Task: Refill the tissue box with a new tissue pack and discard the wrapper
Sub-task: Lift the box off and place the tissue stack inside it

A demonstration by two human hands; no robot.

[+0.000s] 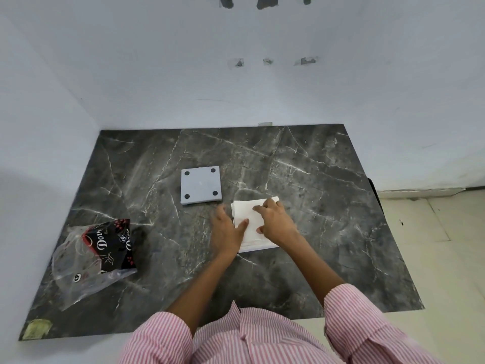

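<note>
A white stack of tissues [249,224] lies in the middle of the dark marble table [328,206], with a grey edge showing under its near side. My right hand [275,222] rests flat on top of the stack, fingers spread. At the stack's left edge is my left hand [227,231], its thumb touching the tissues. A grey square box part with four black feet [200,186] lies upside down just behind and left of the stack. The empty plastic wrapper [97,256], clear with a black and red print, lies at the left of the table.
White walls close in the table at the back and left. A yellowish patch [36,329] marks the near left corner. Pale floor tiles [446,245] lie beyond the table's right edge.
</note>
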